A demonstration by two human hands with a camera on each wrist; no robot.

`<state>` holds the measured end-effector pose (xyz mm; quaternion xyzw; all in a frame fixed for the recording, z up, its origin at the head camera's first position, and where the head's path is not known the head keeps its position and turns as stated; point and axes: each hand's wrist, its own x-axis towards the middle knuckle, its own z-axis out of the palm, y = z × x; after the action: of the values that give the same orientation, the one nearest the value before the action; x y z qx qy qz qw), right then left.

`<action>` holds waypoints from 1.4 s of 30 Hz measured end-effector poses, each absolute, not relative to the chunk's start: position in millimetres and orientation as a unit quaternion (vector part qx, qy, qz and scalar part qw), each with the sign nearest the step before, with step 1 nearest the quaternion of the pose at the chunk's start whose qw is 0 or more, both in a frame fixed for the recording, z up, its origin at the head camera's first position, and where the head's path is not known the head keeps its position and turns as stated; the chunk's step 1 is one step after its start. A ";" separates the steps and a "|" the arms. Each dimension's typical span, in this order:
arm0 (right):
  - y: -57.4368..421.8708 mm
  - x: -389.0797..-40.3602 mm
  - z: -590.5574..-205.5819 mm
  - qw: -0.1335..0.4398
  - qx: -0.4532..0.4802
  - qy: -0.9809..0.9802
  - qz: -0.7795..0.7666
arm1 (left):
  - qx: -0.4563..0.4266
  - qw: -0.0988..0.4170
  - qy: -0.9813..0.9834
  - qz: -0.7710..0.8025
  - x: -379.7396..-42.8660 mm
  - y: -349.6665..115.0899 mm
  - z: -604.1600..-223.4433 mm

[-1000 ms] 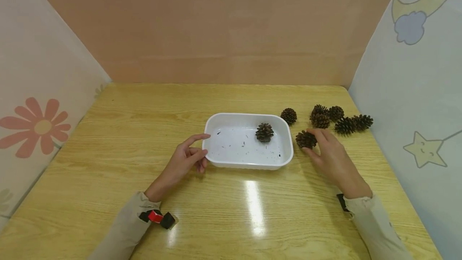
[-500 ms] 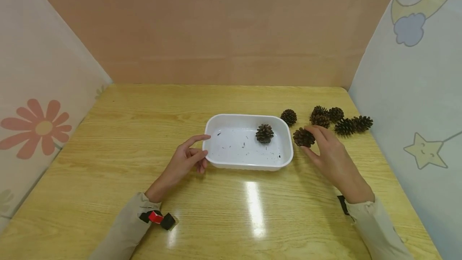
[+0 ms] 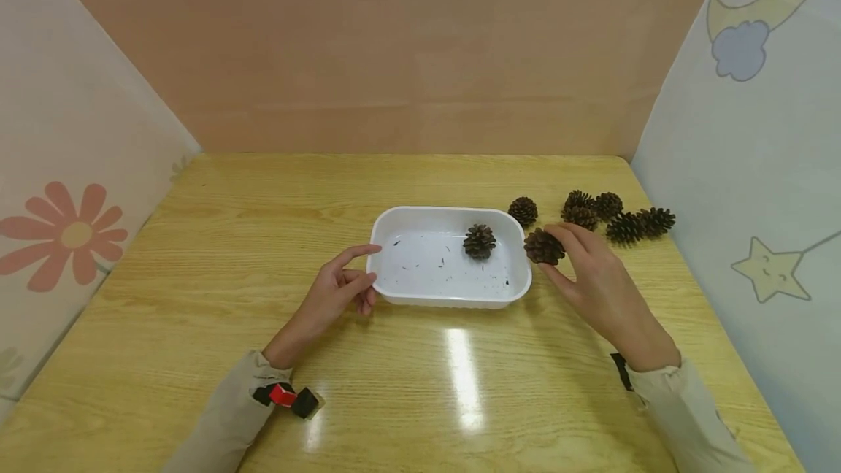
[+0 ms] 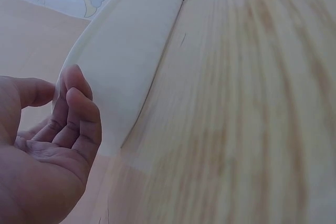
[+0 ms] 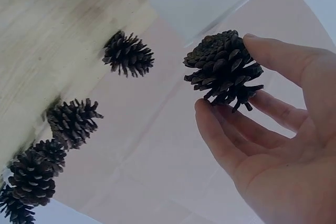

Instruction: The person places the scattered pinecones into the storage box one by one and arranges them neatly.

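Note:
In the head view my right hand (image 3: pixel 601 287) pinches a brown pine cone (image 3: pixel 544 247) between thumb and fingers, right at the right rim of a white plastic tub (image 3: pixel 420 301). The right wrist view shows this pine cone (image 5: pixel 223 66) with its scales spread, gripped by the fingertips. My left hand (image 3: pixel 335 287) holds the tub's left end, thumb and index finger at the rim, the other fingers curled below. Seen from the left wrist, these fingers (image 4: pixel 84 111) lie against the outer wall. Inside the tub, toward the right, sits another pine cone (image 3: pixel 479 241).
One pine cone (image 3: pixel 523 211) lies just behind the tub's right corner. Several more pine cones (image 3: pixel 624 228) cluster at the table's right edge. Small dark flakes dot the tub floor. Printed white walls (image 3: pixel 742 188) flank the wooden table (image 3: pixel 263 195); a tan sheet (image 3: pixel 407 50) covers the back.
My right hand has moved left with the pine cone, from the table beside the tub up to the tub's right rim. The left hand and the tub have stayed put.

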<state>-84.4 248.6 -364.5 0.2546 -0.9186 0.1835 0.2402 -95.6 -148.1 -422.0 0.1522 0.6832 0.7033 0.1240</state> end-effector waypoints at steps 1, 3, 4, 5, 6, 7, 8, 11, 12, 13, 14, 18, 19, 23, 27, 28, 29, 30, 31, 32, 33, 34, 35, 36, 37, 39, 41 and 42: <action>247.6 -84.3 -363.8 0.241 0.255 -0.918 0.184 | 0.152 0.124 0.683 0.703 -95.9 -148.2 -422.3; 245.6 -83.9 -362.2 0.242 0.258 -0.917 0.184 | 0.152 0.125 0.682 0.704 -96.0 -148.2 -422.4; 244.6 -83.9 -361.2 0.243 0.260 -0.916 0.184 | 0.152 0.126 0.682 0.704 -96.1 -148.2 -422.6; 243.3 -84.1 -360.1 0.243 0.264 -0.915 0.184 | 0.153 0.126 0.681 0.705 -96.4 -148.2 -422.9; 242.0 -84.2 -359.1 0.244 0.268 -0.913 0.185 | 0.154 0.126 0.681 0.705 -96.5 -148.2 -423.1; 240.7 -84.5 -358.3 0.244 0.272 -0.912 0.185 | 0.155 0.125 0.680 0.705 -96.9 -148.3 -423.5; 239.5 -84.9 -357.6 0.244 0.277 -0.911 0.185 | 0.155 0.125 0.680 0.706 -96.8 -148.2 -423.5; 235.7 -85.9 -356.1 0.241 0.288 -0.908 0.187 | 0.157 0.123 0.680 0.706 -96.9 -148.4 -423.9; 234.7 -86.0 -355.8 0.239 0.291 -0.907 0.187 | 0.157 0.122 0.680 0.706 -96.8 -148.4 -423.9; 233.8 -86.1 -355.3 0.237 0.294 -0.907 0.187 | 0.158 0.122 0.680 0.706 -96.8 -148.3 -423.7; 232.8 -86.2 -354.7 0.237 0.297 -0.906 0.187 | 0.158 0.122 0.680 0.706 -96.8 -148.2 -423.4; 228.6 -86.8 -353.9 0.236 0.308 -0.902 0.187 | 0.156 0.125 0.680 0.705 -96.5 -147.9 -422.4; 227.5 -87.3 -354.0 0.236 0.311 -0.902 0.187 | 0.155 0.125 0.681 0.705 -96.3 -147.9 -422.0; 223.6 -88.6 -356.0 0.228 0.321 -0.900 0.187 | 0.152 0.127 0.682 0.704 -95.8 -147.7 -421.5; 220.5 -89.8 -358.1 0.218 0.330 -0.900 0.182 | 0.151 0.129 0.681 0.704 -95.6 -148.0 -422.5; 219.7 -90.5 -358.8 0.216 0.332 -0.901 0.180 | 0.150 0.130 0.681 0.705 -95.5 -148.2 -422.5; 219.0 -91.3 -359.6 0.213 0.334 -0.901 0.177 | 0.150 0.130 0.680 0.706 -95.4 -148.3 -422.4; 218.2 -92.0 -360.5 0.210 0.336 -0.901 0.175 | 0.149 0.130 0.679 0.707 -95.4 -148.4 -422.6; 217.4 -92.6 -361.4 0.208 0.337 -0.902 0.172 | 0.149 0.130 0.679 0.707 -95.4 -148.5 -422.8; 216.6 -93.3 -362.3 0.205 0.339 -0.902 0.170 | 0.149 0.129 0.679 0.707 -95.5 -148.6 -423.0; 215.7 -93.8 -363.1 0.202 0.341 -0.902 0.169 | 0.149 0.129 0.679 0.707 -95.5 -148.8 -423.3; 214.8 -94.3 -364.2 0.198 0.342 -0.903 0.167 | 0.148 0.129 0.679 0.707 -95.4 -148.9 -423.5; 213.9 -94.6 -365.2 0.195 0.343 -0.904 0.167 | 0.148 0.128 0.679 0.707 -95.4 -149.1 -423.9; 212.9 -94.9 -366.2 0.189 0.343 -0.904 0.168 | 0.148 0.128 0.680 0.707 -95.5 -149.2 -424.4; 211.8 -95.2 -367.2 0.184 0.343 -0.905 0.169 | 0.148 0.128 0.680 0.707 -95.6 -149.2 -424.6; 209.6 -96.0 -369.1 0.171 0.342 -0.908 0.172 | 0.147 0.130 0.679 0.708 -95.4 -148.9 -424.6; 207.1 -97.0 -370.6 0.156 0.341 -0.911 0.173 | 0.148 0.130 0.678 0.708 -95.5 -148.5 -424.7; 205.8 -97.6 -371.3 0.147 0.340 -0.913 0.172 | 0.148 0.131 0.677 0.709 -95.5 -148.3 -424.6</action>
<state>-97.6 205.8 -371.3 0.3402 -0.9127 0.1716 0.1475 -95.5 -148.3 -424.6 0.1484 0.6773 0.7087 0.1305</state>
